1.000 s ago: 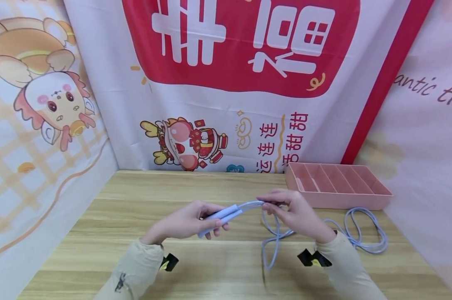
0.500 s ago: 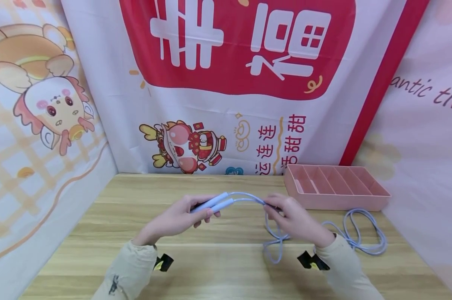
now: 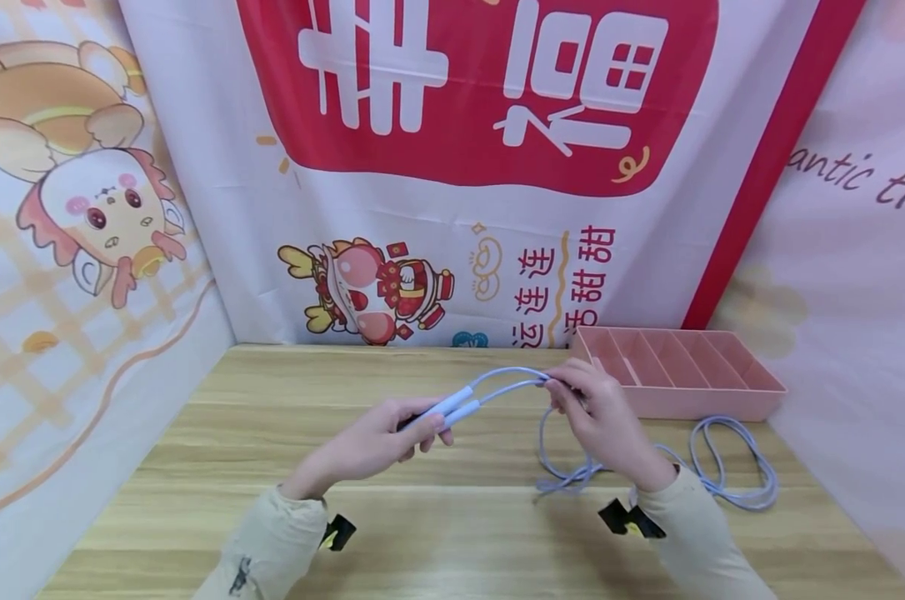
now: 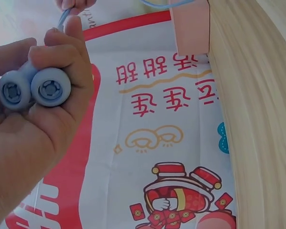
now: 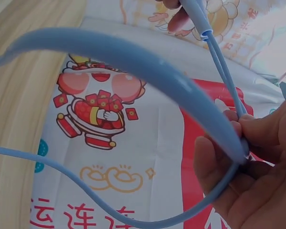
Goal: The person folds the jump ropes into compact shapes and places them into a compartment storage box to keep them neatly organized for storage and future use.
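A light blue jump rope hangs between the two hands above the wooden table. Its two handles (image 3: pixel 462 407) lie side by side in the left hand (image 3: pixel 370 440), whose fingers and thumb wrap them. In the left wrist view the round handle ends (image 4: pixel 51 87) face the camera from the palm. To the right, the right hand (image 3: pixel 606 417) pinches both cords a short way from the handles. The right wrist view shows these fingers (image 5: pixel 207 160) closed on the cords, with a loop of rope (image 5: pixel 128 62) arching near the camera. Part of the rope is hidden behind the right hand.
A pink divided box (image 3: pixel 677 400) stands at the table's back right. In front of it lies a coiled stretch of blue cord (image 3: pixel 752 492) on the wooden table (image 3: pixel 437 542). Printed cloth walls (image 3: pixel 437 217) enclose the table at the back and sides.
The right hand has moved slightly right and up with the cords. The left hand shifted left, then partly back. The dangling loop beneath the right hand has moved right and hangs less low.
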Action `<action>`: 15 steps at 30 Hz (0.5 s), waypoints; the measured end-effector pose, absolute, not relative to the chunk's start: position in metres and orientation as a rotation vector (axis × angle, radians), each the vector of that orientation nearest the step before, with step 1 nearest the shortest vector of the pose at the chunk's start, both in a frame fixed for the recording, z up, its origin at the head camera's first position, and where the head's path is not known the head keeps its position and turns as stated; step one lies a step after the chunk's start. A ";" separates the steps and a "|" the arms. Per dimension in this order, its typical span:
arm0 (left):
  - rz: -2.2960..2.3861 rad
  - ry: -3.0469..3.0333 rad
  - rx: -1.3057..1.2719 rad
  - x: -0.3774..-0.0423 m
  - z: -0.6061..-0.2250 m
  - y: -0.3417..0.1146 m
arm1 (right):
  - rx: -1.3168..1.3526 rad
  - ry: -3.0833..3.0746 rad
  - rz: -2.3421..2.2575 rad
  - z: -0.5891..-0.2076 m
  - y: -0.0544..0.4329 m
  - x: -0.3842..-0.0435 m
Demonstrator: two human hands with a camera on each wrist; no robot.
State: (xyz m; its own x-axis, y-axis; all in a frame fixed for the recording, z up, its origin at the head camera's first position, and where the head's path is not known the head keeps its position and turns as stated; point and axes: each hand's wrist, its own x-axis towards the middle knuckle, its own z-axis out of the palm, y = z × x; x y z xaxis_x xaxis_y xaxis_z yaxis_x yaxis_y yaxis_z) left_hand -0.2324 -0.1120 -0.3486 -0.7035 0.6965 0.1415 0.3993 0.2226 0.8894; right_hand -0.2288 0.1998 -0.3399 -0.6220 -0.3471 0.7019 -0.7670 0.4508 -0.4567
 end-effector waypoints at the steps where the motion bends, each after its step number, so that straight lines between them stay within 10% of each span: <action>1: 1.461 2.213 1.039 -0.232 -0.350 -0.111 | 0.931 -2.164 1.058 -0.340 0.199 -0.229; 15: 1.323 2.405 1.129 -0.220 -0.362 -0.088 | 0.932 -2.133 1.127 -0.344 0.190 -0.224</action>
